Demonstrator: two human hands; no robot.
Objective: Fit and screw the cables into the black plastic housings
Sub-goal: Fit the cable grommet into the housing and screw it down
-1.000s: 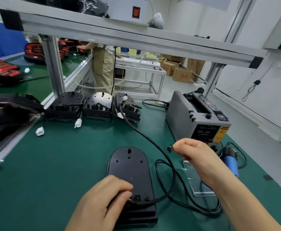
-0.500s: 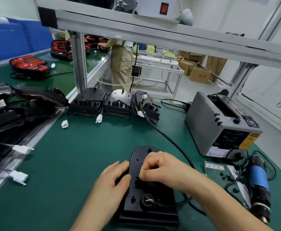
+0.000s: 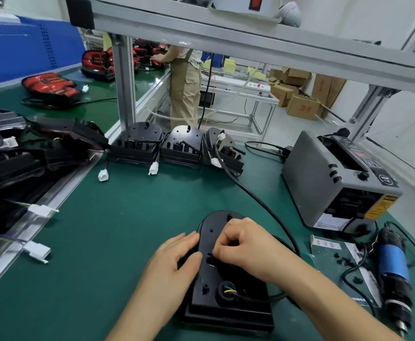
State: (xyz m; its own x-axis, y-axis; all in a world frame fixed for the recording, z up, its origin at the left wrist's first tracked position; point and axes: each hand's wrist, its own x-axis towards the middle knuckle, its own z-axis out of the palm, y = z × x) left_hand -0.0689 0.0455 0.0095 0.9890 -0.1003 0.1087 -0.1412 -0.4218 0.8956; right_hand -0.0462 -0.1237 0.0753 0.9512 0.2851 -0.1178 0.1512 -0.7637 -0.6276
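A black plastic housing [image 3: 222, 295] lies flat on the green mat near the front edge. A round port in its near part shows coloured wires. My left hand [image 3: 176, 257] rests on the housing's left edge with fingers nearly straight. My right hand [image 3: 244, 247] sits on top of the housing, fingertips curled and pinching a small black part against its surface; the part is mostly hidden. A black cable [image 3: 258, 203] runs from the far housings past my right hand and under the wrist.
Three finished housings [image 3: 180, 146] with white connectors stand in a row at the back. A grey tape dispenser [image 3: 337, 180] sits at the right, a blue electric screwdriver [image 3: 393, 267] and small black parts on a sheet [image 3: 344, 260] beside it. Dark parts fill the left tray [image 3: 9, 163]. A person stands beyond the frame.
My right hand came down from mid-air, where it pinched a small black part, onto the housing. My left hand shifted from the near end to the left edge. The view moved closer.
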